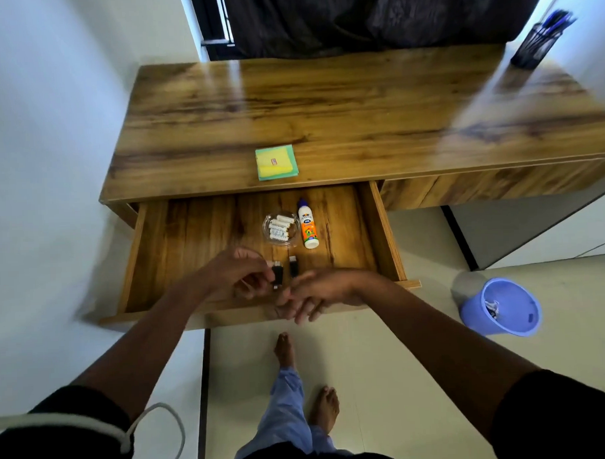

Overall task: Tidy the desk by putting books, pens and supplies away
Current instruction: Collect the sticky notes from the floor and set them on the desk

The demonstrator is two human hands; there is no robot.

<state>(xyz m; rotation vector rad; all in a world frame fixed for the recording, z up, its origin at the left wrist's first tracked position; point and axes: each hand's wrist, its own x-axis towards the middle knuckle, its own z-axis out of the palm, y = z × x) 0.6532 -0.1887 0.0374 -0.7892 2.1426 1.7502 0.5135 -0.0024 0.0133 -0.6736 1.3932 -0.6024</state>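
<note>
The wooden desk [324, 101] has its left drawer [191, 240] pulled out. Inside lie a white glue bottle [308, 225], a clear glass dish [280, 228] holding several white sticks, and a small black clip [293, 266]. My left hand [234, 276] pinches another small black clip [278, 274] just above the drawer floor near its front. My right hand [317, 294] hovers with fingers straight over the drawer's front edge, holding nothing. A pad of yellow and green sticky notes [276, 161] lies on the desktop near its front edge.
A black mesh pen holder [536, 46] with blue pens stands at the desk's back right corner. A blue waste bin [499, 308] sits on the floor to the right. A white wall runs along the left. My bare feet [284, 350] are below the drawer.
</note>
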